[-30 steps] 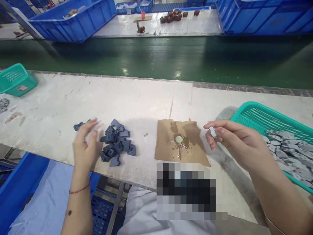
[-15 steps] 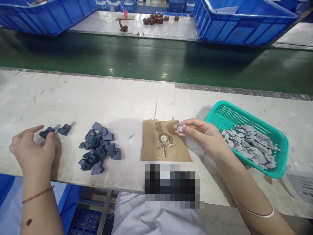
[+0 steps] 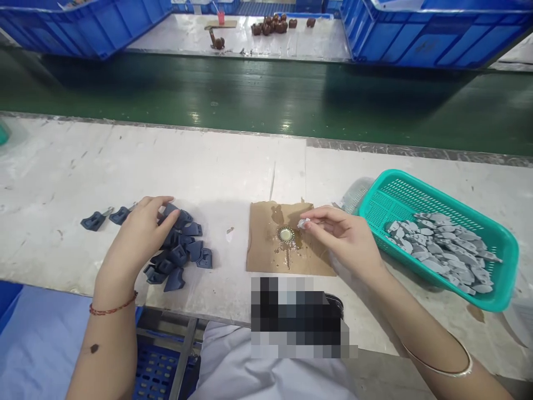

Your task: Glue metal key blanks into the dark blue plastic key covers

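My left hand (image 3: 137, 233) is over the left side of a pile of dark blue-grey moulded pieces (image 3: 177, 255), thumb and fingers apart, with nothing visible between them. Part of the pile is hidden behind it. Two similar pieces, each with a pale stick-like part, lie farther left; one is this blue-grey piece (image 3: 93, 221). Between thumb and fingertips, my right hand (image 3: 347, 236) pinches a small light-grey piece (image 3: 303, 223). It hovers above the right part of a brown cardboard square (image 3: 262, 253), which carries a small round cap with pale contents (image 3: 285, 235) and wet, shiny spots around it.
A green plastic basket (image 3: 510, 266) of light-grey pieces stands at the right. Beyond the white table (image 3: 233, 172) runs a green conveyor belt (image 3: 266, 94). Across it are blue crates (image 3: 433, 36) and brown glossy figures (image 3: 270, 25). A pixelated dark object (image 3: 295, 316) is at the table's front edge.
My left hand has moved right, away from the two separate blue-grey pieces and over the pile. My right hand still pinches the light-grey piece near the cardboard. The view has shifted slightly.
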Demonstrator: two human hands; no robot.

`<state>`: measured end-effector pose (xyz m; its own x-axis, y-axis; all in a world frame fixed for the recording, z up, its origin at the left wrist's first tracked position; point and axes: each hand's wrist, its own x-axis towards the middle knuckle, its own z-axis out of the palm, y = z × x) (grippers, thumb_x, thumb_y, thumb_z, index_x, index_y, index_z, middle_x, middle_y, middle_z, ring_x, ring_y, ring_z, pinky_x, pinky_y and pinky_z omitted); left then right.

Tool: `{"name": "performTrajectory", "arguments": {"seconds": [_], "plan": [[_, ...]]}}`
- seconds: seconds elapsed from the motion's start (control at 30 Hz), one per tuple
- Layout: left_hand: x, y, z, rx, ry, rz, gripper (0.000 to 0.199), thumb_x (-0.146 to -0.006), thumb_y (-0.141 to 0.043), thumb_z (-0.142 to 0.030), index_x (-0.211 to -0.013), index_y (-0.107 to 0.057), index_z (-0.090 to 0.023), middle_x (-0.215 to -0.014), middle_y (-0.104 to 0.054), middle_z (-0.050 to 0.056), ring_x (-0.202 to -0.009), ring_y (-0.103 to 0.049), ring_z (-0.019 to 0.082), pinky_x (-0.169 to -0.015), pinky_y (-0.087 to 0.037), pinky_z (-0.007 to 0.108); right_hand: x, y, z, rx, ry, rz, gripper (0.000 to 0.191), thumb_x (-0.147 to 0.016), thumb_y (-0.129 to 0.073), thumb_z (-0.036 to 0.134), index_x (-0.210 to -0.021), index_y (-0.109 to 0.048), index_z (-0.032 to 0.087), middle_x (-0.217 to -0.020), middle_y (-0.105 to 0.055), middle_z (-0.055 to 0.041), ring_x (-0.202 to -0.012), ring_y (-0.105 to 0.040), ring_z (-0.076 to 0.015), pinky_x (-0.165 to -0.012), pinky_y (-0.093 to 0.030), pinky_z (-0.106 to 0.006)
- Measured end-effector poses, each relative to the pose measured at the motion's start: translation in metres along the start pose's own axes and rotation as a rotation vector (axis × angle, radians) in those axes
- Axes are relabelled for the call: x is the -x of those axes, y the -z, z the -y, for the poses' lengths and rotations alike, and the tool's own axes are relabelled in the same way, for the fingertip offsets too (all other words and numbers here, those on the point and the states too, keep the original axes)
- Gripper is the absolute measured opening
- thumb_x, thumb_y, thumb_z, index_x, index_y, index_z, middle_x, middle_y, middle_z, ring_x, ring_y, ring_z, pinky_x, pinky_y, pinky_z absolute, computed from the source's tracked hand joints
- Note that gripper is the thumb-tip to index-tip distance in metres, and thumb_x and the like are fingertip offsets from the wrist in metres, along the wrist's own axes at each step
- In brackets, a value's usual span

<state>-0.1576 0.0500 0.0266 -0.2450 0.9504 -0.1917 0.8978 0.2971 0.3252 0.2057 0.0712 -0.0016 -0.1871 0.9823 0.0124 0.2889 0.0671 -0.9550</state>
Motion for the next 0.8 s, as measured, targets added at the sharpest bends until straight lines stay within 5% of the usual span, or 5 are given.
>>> {"name": "performTrajectory", "arguments": {"seconds": [0.23,0.37,0.53,0.7,0.8], "plan": [[-0.006,0.011,0.0,0.087,0.092,0.019,0.055,-0.083,-0.057,-0.05,-0.124,-0.07,-0.016,-0.12,-0.072,0.018,-0.097,-0.071,0.035,-0.078,-0.055,0.043,0.003,-0.006,-0.002,0.221,0.156,0.073,0.015,-0.094,-0.066,0.025,-0.1,-0.078,0.02,-0.1,-0.081,-0.0083,-0.086,-0.075,-0.0212,-0.077,-0.063,-0.034],[-0.012,0.014,0.001,0.137,0.147,0.023,0.045,-0.076,-0.067,-0.052,-0.108,-0.072,-0.021,-0.094,-0.076,0.012,-0.087,-0.071,0.033,-0.063,-0.05,0.035,0.004,-0.008,-0.004,0.314,0.239,0.117,0.014,-0.096,-0.063,0.024,-0.1,-0.077,0.022,-0.103,-0.081,-0.0078,-0.092,-0.076,-0.0226,-0.077,-0.062,-0.035],[-0.005,0.012,0.002,0.142,0.091,-0.138,0.026,-0.076,-0.074,-0.041,-0.092,-0.068,-0.021,-0.081,-0.071,0.005,-0.08,-0.068,0.027,-0.075,-0.055,0.039,0.004,-0.01,-0.005,0.346,0.333,0.193,0.015,-0.099,-0.06,0.023,-0.101,-0.075,0.022,-0.103,-0.08,-0.0089,-0.091,-0.075,-0.0221,-0.079,-0.061,-0.035],[0.033,0.008,-0.028,0.344,-0.005,-0.558,0.045,-0.078,-0.08,-0.04,-0.12,-0.075,-0.023,-0.087,-0.072,0.003,-0.084,-0.071,0.025,-0.092,-0.061,0.05,0.005,-0.01,-0.006,0.354,0.348,0.165,0.015,-0.099,-0.06,0.023,-0.102,-0.075,0.023,-0.106,-0.08,-0.0087,-0.093,-0.075,-0.0214,-0.078,-0.061,-0.034],[0.057,-0.005,-0.057,0.77,0.017,-0.399,0.035,-0.076,-0.085,-0.033,-0.108,-0.079,-0.023,-0.075,-0.074,0.001,-0.069,-0.073,0.02,-0.075,-0.066,0.037,0.006,-0.01,-0.006,0.343,0.347,0.185,0.015,-0.099,-0.06,0.023,-0.102,-0.075,0.022,-0.105,-0.079,-0.0081,-0.087,-0.075,-0.0192,-0.075,-0.061,-0.032]]}}
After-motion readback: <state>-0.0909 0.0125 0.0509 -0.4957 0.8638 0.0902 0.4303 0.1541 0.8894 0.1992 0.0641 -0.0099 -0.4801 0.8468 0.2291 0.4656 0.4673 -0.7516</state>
